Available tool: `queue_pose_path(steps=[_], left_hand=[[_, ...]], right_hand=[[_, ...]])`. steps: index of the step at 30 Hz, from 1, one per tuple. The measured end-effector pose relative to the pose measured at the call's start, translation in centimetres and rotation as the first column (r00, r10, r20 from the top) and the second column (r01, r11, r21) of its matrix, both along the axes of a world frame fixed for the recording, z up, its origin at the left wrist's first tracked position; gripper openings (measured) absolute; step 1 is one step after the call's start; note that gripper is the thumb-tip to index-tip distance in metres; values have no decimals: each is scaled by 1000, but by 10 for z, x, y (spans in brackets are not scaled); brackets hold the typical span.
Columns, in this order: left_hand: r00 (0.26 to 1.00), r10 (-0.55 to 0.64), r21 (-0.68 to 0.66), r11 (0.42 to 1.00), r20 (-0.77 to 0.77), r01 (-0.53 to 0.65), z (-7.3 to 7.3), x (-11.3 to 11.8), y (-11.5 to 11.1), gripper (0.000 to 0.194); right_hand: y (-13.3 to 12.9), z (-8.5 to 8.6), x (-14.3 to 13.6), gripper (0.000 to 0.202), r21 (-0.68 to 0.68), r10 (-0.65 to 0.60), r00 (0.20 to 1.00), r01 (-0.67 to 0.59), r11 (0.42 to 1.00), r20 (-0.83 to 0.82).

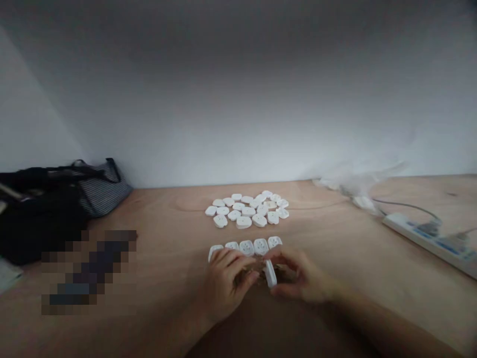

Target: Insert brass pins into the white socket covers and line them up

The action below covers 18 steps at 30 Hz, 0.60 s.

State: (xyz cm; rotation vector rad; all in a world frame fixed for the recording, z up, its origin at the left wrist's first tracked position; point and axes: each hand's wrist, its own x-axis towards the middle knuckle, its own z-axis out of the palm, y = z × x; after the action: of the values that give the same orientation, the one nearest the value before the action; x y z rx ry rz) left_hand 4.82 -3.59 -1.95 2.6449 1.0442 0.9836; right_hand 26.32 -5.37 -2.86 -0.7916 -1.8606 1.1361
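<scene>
My right hand (pixel 298 276) pinches a white plastic socket housing (pixel 271 274), tilted up on its edge between thumb and fingers. Just left of it, my left hand (pixel 229 278) is bent over the table, thumb and index fingertip apart. Small brownish, brass-like bits show around both hands, too blurred to make out. Beyond the fingers runs a row of several white housings (pixel 246 247) with holes and hollows facing up. The left end of that row is partly covered by my left hand.
Farther back lies a cluster of white rounded pieces (pixel 248 212). A power strip (pixel 428 238) with plugs and a cable is at right, near crumpled clear plastic (pixel 354 186). Dark bags (pixel 44 214) stand at left, beside a pixelated object (pixel 93 271). A wall (pixel 223 124) closes the back.
</scene>
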Motion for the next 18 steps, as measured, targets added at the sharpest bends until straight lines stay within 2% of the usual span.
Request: queue_pose_path(steps=[4,10,13,15,18], left_hand=[[999,-37,30,999,35,36,-2,1,-1,13],[999,-30,117,992,-45,36,0,-2,0,19],[998,38,146,989,-56,-29,8,-17,9,19],[993,100,152,984,-70,-88,12,-32,17,18],[977,43,52,998,-208,-33,15,-53,28,15]], right_hand=[[-3,1,-9,46,42,12,999,-14,999,48],[-5,6,-10,41,128,-37,987,17,992,159],[3,6,1,37,170,-132,978,104,980,162],[12,3,14,34,167,-213,974,199,966,72],[30,-6,37,32,119,-255,967,253,960,-2]])
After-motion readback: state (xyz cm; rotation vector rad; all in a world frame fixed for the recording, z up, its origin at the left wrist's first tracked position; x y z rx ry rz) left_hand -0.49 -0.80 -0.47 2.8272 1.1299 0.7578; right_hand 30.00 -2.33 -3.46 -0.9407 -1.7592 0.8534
